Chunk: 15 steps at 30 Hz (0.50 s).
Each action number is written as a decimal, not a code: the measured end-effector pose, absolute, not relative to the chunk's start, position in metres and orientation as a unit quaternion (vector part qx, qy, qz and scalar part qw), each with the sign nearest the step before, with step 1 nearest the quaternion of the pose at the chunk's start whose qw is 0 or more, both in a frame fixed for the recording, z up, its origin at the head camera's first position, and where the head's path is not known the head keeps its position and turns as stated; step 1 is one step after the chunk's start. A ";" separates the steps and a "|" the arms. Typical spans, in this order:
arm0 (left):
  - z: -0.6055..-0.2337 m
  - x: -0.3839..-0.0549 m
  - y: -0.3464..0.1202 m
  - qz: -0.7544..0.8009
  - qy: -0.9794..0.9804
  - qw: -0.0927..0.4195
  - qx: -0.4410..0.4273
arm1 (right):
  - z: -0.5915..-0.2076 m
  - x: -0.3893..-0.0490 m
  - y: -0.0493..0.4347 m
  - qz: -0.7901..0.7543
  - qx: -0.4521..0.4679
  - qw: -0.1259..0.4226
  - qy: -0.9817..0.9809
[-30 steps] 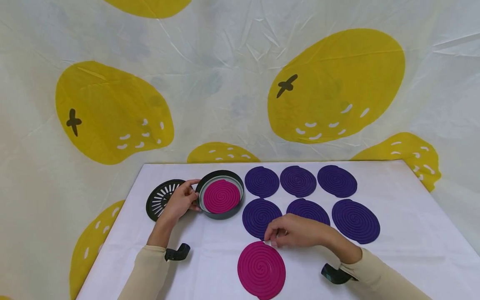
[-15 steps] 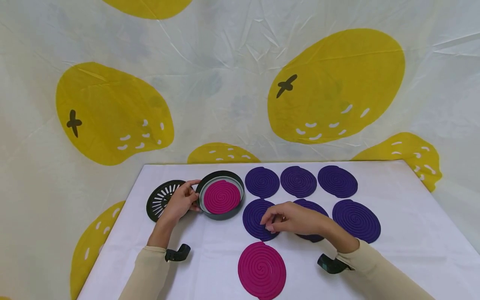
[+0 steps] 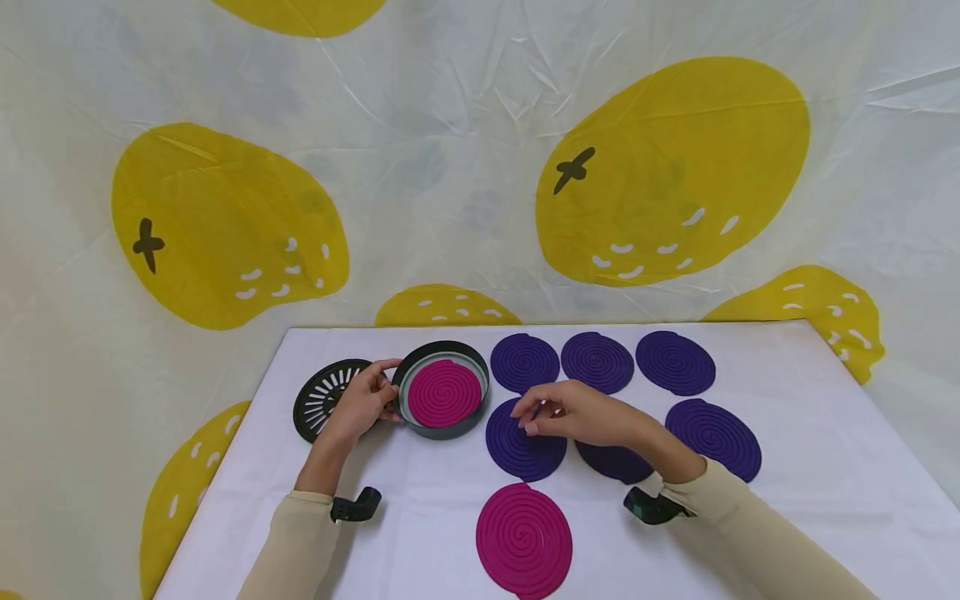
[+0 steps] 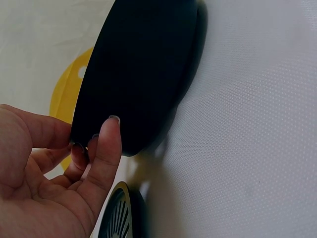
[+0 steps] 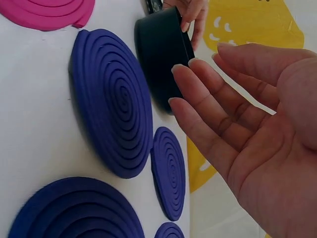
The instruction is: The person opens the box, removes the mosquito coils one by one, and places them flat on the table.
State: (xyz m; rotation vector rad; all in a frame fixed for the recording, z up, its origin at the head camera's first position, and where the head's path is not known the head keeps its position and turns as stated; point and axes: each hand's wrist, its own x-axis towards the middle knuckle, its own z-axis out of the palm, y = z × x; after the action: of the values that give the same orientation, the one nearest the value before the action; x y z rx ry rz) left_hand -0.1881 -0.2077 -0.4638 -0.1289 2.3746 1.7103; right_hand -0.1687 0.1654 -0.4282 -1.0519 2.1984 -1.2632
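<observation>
My left hand [image 3: 363, 402] pinches the left rim of a round dark container [image 3: 444, 432], thumb and fingers on either side of its edge in the left wrist view. Inside the container lies a pink spiral coaster [image 3: 444, 393]. Above a purple spiral coaster [image 3: 525, 457] hovers my right hand [image 3: 585, 414], its fingers loosely bent and holding nothing. The right wrist view shows the palm and a gap between thumb and fingers. Another pink spiral coaster [image 3: 523, 540] lies flat at the front. My right hand and forearm partly cover a second purple coaster [image 3: 617, 463].
A black slotted disc [image 3: 315, 402] lies left of the container, partly behind the left hand. Three purple coasters form the back row, one of them at the far right [image 3: 676, 363]. Another purple coaster [image 3: 714, 437] lies right of my forearm on the white table [image 3: 817, 467].
My right hand has risen away from the front pink coaster towards the back, over the purple coasters. The left hand and the container have stayed in place.
</observation>
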 end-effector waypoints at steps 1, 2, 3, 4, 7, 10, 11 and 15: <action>-0.464 -0.188 -0.208 0.580 0.806 0.107 -0.043 | -0.427 -0.170 0.164 -0.452 -0.377 0.194 0.785; -0.464 -0.188 -0.208 0.580 0.806 0.106 -0.042 | -0.426 -0.172 0.163 -0.454 -0.378 0.192 0.784; -0.464 -0.188 -0.208 0.580 0.806 0.106 -0.044 | -0.424 -0.173 0.162 -0.456 -0.377 0.193 0.783; -0.464 -0.188 -0.208 0.579 0.807 0.106 -0.043 | -0.423 -0.175 0.161 -0.459 -0.375 0.193 0.782; -0.464 -0.189 -0.208 0.578 0.808 0.105 -0.045 | -0.420 -0.180 0.157 -0.467 -0.364 0.196 0.782; -0.465 -0.189 -0.208 0.576 0.809 0.105 -0.048 | -0.418 -0.184 0.152 -0.470 -0.349 0.197 0.786; -0.465 -0.189 -0.208 0.577 0.808 0.106 -0.050 | -0.417 -0.185 0.150 -0.471 -0.345 0.196 0.788; -0.465 -0.189 -0.208 0.579 0.807 0.105 -0.047 | -0.416 -0.189 0.142 -0.478 -0.344 0.192 0.785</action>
State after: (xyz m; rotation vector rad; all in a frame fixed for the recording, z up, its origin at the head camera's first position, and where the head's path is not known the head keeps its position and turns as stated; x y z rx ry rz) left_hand -0.1895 -0.2076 -0.4648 -0.1385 2.3789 1.7055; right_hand -0.1890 0.1419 -0.4159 -0.9668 2.2034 -1.3413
